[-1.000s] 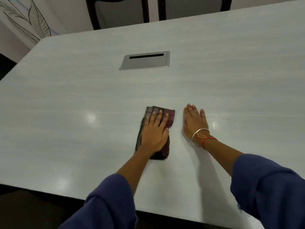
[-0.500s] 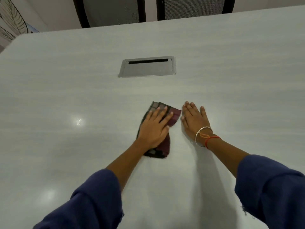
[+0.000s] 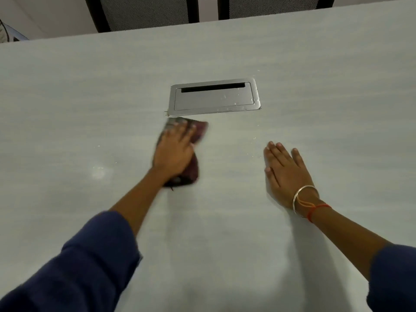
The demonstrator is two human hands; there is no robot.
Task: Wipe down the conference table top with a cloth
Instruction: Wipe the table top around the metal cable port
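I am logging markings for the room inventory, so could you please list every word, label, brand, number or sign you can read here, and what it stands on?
No word, number or sign can be read in this view.
The metal hatch set in the table top: plain, no lettering shows.
The cloth under the left hand: patterned and motion-blurred, no label visible.

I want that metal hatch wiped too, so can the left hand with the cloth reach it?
Probably yes. The left hand presses the cloth flat just short of the hatch, with only bare table between; the right hand rests off to the side.
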